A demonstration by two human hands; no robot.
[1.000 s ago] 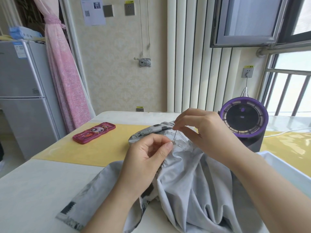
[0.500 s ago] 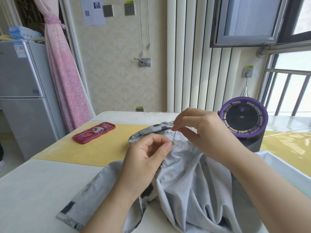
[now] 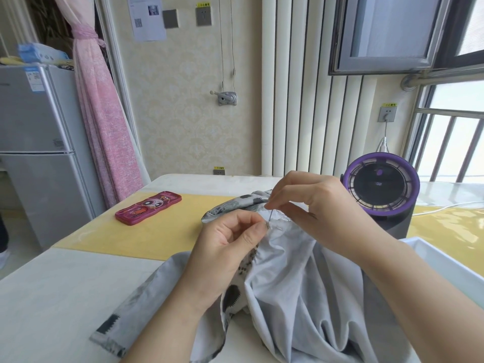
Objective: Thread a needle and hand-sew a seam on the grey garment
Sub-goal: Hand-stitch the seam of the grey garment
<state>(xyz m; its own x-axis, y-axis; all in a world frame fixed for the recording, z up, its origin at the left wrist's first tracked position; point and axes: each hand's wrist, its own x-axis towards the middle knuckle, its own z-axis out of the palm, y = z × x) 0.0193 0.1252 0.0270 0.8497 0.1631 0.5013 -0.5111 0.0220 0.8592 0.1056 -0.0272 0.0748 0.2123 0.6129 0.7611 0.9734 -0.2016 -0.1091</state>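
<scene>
The grey garment (image 3: pixel 293 289) lies bunched on the table, its dark-patterned side showing at the folds. My left hand (image 3: pixel 225 247) grips a raised fold of it, thumb pressed against the seam edge. My right hand (image 3: pixel 311 205) pinches the top of a thin needle (image 3: pixel 269 215) between thumb and forefinger. The needle stands nearly upright, its tip in the fabric just beside my left thumb. The thread is too fine to make out.
A red phone case (image 3: pixel 148 207) lies on the yellow mat (image 3: pixel 167 229) to the left. A purple-rimmed fan (image 3: pixel 381 186) stands at the right behind my right hand, its white cable trailing right. A white tray edge (image 3: pixel 445 263) sits at the right.
My right hand has drawn the needle slightly upward out of the fabric. My left hand keeps its hold on the fold.
</scene>
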